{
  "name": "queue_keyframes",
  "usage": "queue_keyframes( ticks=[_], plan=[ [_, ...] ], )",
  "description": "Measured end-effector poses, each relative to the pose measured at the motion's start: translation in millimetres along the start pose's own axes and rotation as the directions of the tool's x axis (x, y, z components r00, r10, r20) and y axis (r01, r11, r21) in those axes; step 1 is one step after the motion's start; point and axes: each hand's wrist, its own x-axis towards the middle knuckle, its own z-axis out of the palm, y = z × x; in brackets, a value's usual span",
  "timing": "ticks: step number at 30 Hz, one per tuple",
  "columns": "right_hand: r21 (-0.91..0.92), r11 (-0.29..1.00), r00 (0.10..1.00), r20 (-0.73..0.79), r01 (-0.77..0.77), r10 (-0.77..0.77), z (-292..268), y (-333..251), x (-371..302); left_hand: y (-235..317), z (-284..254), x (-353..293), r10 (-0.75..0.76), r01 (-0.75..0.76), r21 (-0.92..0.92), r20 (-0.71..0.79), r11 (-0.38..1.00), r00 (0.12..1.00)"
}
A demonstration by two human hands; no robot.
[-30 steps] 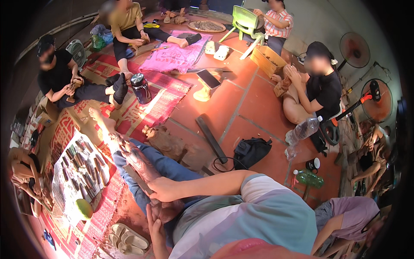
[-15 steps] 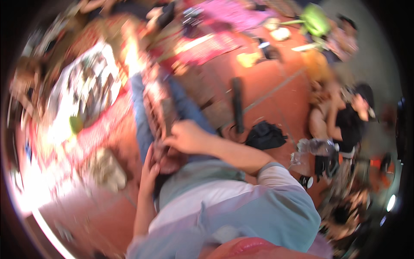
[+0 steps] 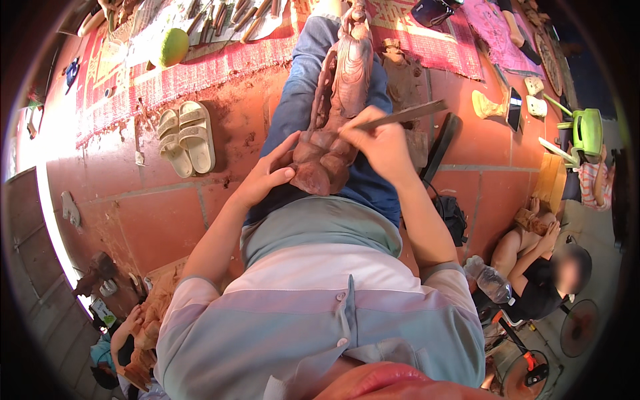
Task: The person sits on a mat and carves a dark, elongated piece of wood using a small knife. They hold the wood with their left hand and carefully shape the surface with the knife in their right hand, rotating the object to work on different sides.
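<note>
A reddish-brown carved wooden statue (image 3: 351, 73) lies lengthwise along my jeans-clad legs. Its draped figure points away from me, and its lumpy rounded base (image 3: 325, 160) is nearest my waist. My left hand (image 3: 268, 172) grips the left side of this base, thumb and fingers against the wood. Pinched in my right hand (image 3: 379, 141) is a flat, narrow brown strip-like tool (image 3: 415, 113), its long end sticking out to the right. The tool's other end is hidden by my fingers, which sit just over the base's upper right part.
Beige sandals (image 3: 189, 139) lie left on the tiled floor. Beyond are a red mat (image 3: 193, 79), several carving tools (image 3: 230, 17) and a green round fruit (image 3: 175, 47). To the right are a long black bar (image 3: 440, 147), a black bag (image 3: 452, 217), a bottle (image 3: 492, 280) and a seated person (image 3: 540, 267).
The view has swung round and sharpened. My right hand, with the strip-like tool, now sits right of the statue, the tool pointing right; before, it pointed along the statue. My left hand stays on the base.
</note>
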Motion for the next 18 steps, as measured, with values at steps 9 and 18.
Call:
queue_keyframes(
  ticks=[9, 18],
  plan=[
    [0.094, 0.992, 0.997, 0.000, -0.080, 0.080, -4.3, -1.6, 9.2, 6.2, 3.6, -0.5, -0.012, 0.011, -0.023, -0.012, 1.000, 1.000],
    [0.001, 0.996, 0.995, -0.012, -0.094, 0.094, -19.7, 5.5, 12.8, 5.9, 2.4, -1.4, 0.011, -0.011, -0.038, -0.003, 0.999, 1.000]
  ],
)
